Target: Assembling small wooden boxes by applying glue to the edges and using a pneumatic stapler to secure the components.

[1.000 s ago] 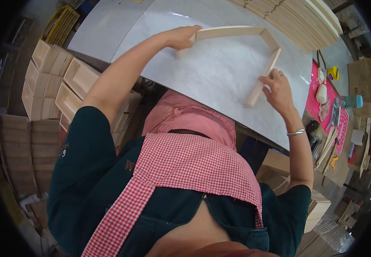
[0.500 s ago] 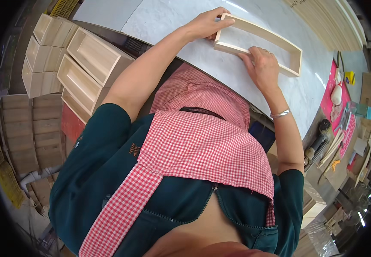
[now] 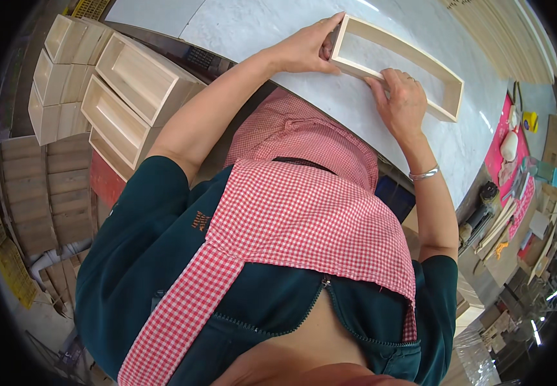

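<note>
A long, pale wooden box frame (image 3: 413,52) lies on the marbled worktop (image 3: 278,29), its inside showing the grey-white surface beneath. My left hand (image 3: 307,50) grips its short left end, with one finger reaching to the far corner, the thumb by the near corner and other fingers curled against the end. Over the near long side, my right hand (image 3: 404,103) closes with bent fingers on the rim and the thumb outside it. A silver bangle circles my right wrist.
Finished-looking wooden boxes (image 3: 138,80) are stacked at my left, beside the worktop's edge. Thin wooden strips (image 3: 510,38) lie at the far right. Further right are a pink cloth (image 3: 498,138), a yellow tape roll (image 3: 530,122) and mixed tools.
My left thumb has come off the frame's rim and moved down by the near corner; the left hand now lies along the end. The frame appears slightly further right in view.
</note>
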The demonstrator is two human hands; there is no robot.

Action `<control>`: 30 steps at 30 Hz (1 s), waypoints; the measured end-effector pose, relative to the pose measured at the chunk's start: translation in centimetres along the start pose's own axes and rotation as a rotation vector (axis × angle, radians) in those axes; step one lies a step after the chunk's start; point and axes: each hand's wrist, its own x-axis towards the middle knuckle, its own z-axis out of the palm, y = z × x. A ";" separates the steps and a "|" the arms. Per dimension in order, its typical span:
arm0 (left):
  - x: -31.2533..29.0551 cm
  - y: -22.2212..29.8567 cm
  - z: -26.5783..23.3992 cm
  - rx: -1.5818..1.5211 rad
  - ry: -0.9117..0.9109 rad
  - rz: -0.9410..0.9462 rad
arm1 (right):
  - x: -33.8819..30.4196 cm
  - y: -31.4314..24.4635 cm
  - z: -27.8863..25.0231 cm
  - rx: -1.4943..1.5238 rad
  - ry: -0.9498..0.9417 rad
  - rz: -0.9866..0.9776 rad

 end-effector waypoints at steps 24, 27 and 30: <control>1.0 -0.9 0.7 -0.163 -0.048 0.108 | 2.9 -6.1 4.2 0.173 0.419 0.026; 0.9 -0.8 0.6 -0.159 -0.052 0.106 | 2.4 -5.1 4.0 0.247 0.413 -0.063; 0.9 -0.6 0.9 -0.170 -0.039 0.082 | 1.6 -4.0 4.0 0.223 0.362 -0.232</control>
